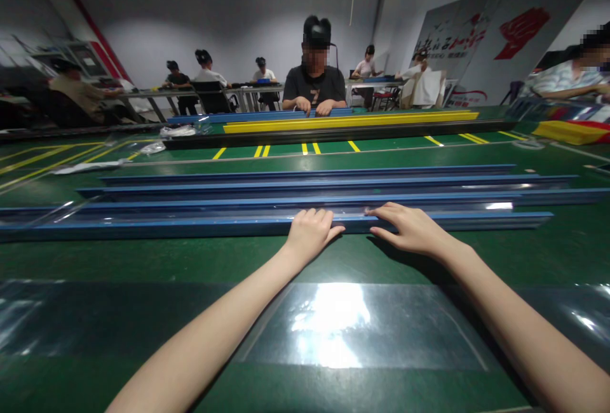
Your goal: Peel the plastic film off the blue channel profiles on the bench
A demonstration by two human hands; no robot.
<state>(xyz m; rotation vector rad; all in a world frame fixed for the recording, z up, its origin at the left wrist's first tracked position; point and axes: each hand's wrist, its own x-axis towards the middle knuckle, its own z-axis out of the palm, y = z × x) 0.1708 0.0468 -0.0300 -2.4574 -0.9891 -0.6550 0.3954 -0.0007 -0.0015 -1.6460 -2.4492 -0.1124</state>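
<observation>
Blue channel (190, 229): seemed to need even bracing.
Left hand (307, 235): gripped it from above.
Right hand (412, 230): was open, fingertips near it.

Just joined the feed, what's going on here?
Both hands are at the nearest blue strip: the left hand rests over its edge, and the right hand is at it a little further right. More blue strips lie just behind. Clear plastic film lies on the green table in front. Across the table, a person in a dark shirt has their hands at another blue piece.
</observation>
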